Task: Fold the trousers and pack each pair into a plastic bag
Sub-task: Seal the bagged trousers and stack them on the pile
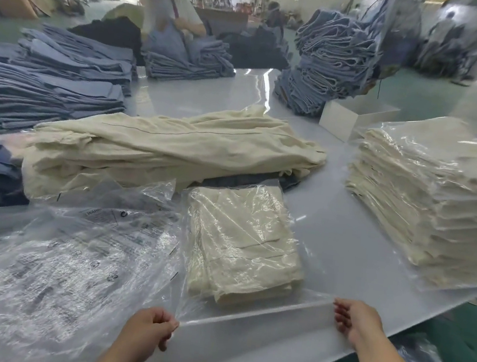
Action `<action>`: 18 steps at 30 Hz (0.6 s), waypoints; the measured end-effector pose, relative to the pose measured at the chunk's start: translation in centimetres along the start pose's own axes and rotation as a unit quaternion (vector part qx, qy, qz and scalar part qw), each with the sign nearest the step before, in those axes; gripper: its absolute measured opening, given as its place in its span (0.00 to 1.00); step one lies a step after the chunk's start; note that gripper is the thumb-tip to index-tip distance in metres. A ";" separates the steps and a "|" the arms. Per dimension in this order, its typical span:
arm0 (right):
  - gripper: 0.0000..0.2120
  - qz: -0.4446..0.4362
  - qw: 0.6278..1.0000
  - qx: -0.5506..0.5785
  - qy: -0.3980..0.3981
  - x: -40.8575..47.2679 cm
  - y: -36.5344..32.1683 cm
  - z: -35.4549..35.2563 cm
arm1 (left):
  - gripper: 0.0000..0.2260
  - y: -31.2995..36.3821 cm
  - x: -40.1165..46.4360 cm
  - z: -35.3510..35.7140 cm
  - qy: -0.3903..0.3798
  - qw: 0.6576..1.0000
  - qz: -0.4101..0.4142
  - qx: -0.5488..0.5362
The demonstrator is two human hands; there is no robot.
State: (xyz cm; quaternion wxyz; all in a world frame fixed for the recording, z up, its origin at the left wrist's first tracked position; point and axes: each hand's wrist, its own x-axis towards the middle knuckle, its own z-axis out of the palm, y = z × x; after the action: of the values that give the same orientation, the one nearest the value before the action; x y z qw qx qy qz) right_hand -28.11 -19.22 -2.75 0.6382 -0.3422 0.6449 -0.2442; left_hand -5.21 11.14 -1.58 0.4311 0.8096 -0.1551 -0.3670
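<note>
The left hand (150,328) is pinching one corner of the plastic bag's (245,311) open flap, fingers curled tight against the thumb, and the right hand (355,323) is gripping the other corner, so the flap is being stretched taut between them along the near edge of the table (331,222). The folded cream trousers (242,241) are lying inside the bag, just beyond the flap, straight ahead of both hands and roughly midway between them, perhaps a touch nearer the left. Their long axis is running away from the person, while the flap's edge is running crosswise, left to right. That seems to be what the next move depends on: the flap looks ready to be folded forward over the bag's mouth, both hands travelling together. To the right, a stack of bagged trousers (432,204) is waiting; behind, a heap of unfolded cream trousers (160,147); to the left, loose empty bags (56,263).
</note>
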 end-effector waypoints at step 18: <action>0.29 -0.129 0.899 -0.341 -0.242 2.3 -5.8 9.4 | 0.16 10.3 6.0 7.1 0.039 0.968 -0.143 -0.204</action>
State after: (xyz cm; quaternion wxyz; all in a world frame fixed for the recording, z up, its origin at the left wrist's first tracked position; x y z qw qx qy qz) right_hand -17.98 -23.57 -0.55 0.5817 -0.6678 0.4643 0.0007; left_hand -5.60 -2.41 1.45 0.5360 0.7319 0.0580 -0.4167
